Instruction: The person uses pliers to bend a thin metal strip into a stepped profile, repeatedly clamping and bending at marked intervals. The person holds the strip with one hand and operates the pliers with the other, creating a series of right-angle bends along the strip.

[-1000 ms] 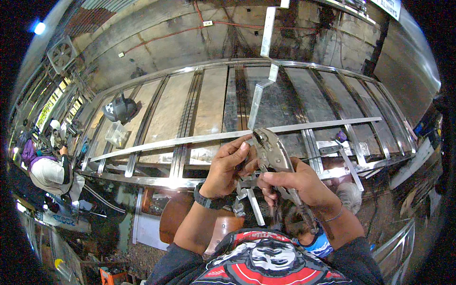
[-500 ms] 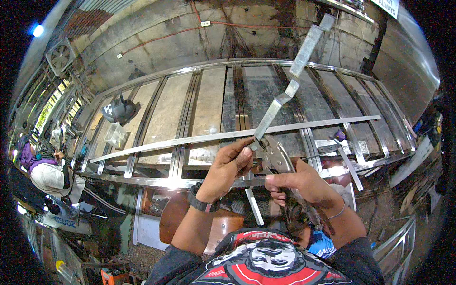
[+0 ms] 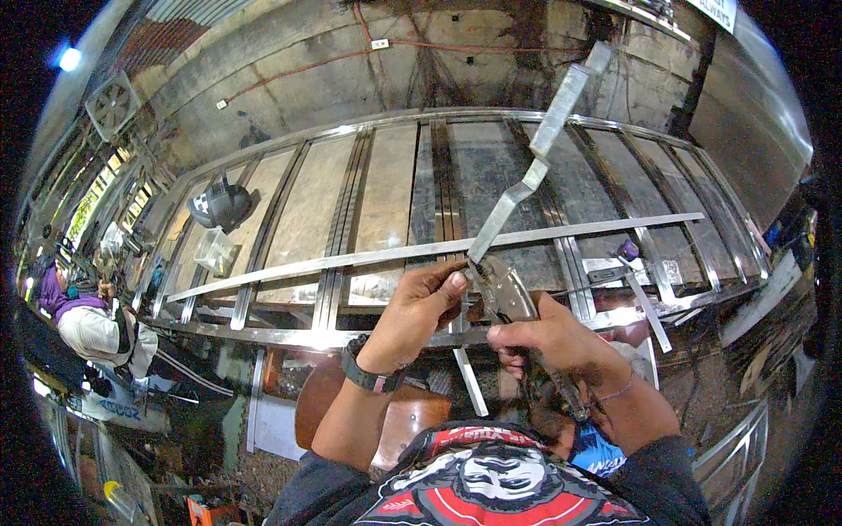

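Observation:
A long metal strip [image 3: 500, 218], bent in zigzag steps, slants up and away to the right from my hands. My right hand [image 3: 561, 337] is closed round a pair of locking pliers [image 3: 512, 296], with the jaws at the strip's near end. Beside those jaws my left hand [image 3: 419, 309] is closed, thumb and fingers pinching at the same end of the strip. The fingertips and jaws hide the exact grip. Beneath the bent strip, a straight flat metal bar [image 3: 377, 255] lies across a large metal frame [image 3: 272, 336].
On the frame's left rest a dark welding helmet [image 3: 221, 203] and a clear plastic container [image 3: 214, 252]. A short metal bar [image 3: 647, 311] leans at the right front. A person in a light top [image 3: 92, 330] is at far left. Behind the frame stands a concrete wall [image 3: 298, 61].
The bent strip has tipped slightly down toward me, its far end lower in view. The pliers and my right hand have shifted a little left. My left hand keeps nearly the same place.

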Action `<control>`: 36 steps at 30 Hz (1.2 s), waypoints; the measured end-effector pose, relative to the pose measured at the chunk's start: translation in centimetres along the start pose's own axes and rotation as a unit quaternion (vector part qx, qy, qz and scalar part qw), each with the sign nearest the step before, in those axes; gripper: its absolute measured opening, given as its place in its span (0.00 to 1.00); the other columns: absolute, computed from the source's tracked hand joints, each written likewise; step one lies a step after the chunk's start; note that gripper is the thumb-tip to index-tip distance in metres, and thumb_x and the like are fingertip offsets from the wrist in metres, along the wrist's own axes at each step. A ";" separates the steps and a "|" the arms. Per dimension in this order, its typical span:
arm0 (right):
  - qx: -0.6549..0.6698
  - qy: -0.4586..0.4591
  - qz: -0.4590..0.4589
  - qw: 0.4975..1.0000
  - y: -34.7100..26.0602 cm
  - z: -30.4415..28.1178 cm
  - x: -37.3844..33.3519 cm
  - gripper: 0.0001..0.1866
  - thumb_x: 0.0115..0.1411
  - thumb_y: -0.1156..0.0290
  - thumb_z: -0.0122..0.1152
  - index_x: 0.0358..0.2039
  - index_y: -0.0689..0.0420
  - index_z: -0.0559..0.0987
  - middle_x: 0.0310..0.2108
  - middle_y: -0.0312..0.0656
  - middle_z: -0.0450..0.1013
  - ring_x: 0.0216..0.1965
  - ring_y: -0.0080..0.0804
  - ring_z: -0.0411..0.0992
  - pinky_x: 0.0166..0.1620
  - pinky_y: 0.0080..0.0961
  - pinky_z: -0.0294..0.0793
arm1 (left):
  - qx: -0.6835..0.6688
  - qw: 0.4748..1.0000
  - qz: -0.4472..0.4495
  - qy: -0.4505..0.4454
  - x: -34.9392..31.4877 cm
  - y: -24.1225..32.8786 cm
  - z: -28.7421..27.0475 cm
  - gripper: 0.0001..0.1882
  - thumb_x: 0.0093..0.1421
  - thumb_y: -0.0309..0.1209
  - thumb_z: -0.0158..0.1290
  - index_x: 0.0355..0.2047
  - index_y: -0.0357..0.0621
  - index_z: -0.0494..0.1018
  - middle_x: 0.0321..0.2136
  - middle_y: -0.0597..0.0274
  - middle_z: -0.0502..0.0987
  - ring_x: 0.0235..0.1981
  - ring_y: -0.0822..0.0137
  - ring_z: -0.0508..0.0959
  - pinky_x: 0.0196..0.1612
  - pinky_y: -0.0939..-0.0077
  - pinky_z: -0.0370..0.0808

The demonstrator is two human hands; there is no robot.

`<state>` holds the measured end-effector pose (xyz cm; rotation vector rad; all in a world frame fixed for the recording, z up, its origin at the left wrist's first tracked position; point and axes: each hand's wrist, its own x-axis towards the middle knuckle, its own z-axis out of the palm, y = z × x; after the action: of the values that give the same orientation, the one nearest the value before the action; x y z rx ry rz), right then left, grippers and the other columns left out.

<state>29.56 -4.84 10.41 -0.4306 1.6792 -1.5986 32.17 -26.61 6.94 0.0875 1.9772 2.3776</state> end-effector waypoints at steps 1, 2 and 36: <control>0.006 0.003 0.005 1.000 -0.6 0.0 -0.2 0.12 0.64 0.64 0.63 0.30 0.59 0.78 0.23 0.37 0.76 0.22 0.27 0.75 0.27 0.27 0.76 | -0.017 1.000 0.000 -0.007 0.3 -0.3 -0.1 0.18 0.73 0.36 0.51 0.56 0.35 0.75 0.32 0.67 0.81 0.29 0.77 0.76 0.31 0.81 0.72; 0.011 0.007 0.010 1.000 -1.1 0.0 -0.4 0.11 0.64 0.64 0.63 0.31 0.60 0.80 0.25 0.39 0.78 0.24 0.28 0.78 0.29 0.28 0.78 | -0.035 0.999 0.000 -0.015 0.6 -0.4 -0.2 0.18 0.73 0.36 0.51 0.56 0.36 0.75 0.30 0.68 0.80 0.26 0.78 0.75 0.29 0.81 0.71; -0.085 0.030 -0.104 0.991 0.9 0.9 1.3 0.13 0.65 0.63 0.63 0.38 0.61 0.82 0.33 0.38 0.81 0.38 0.27 0.76 0.47 0.28 0.72 | -0.245 0.965 -0.050 -0.077 2.1 1.6 -2.0 0.22 0.69 0.36 0.46 0.61 0.43 0.67 0.16 0.69 0.66 0.11 0.76 0.62 0.15 0.82 0.59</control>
<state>29.58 -6.25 9.28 -0.6680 1.8746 -1.6350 29.90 -28.67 8.15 0.1426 1.2539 2.6180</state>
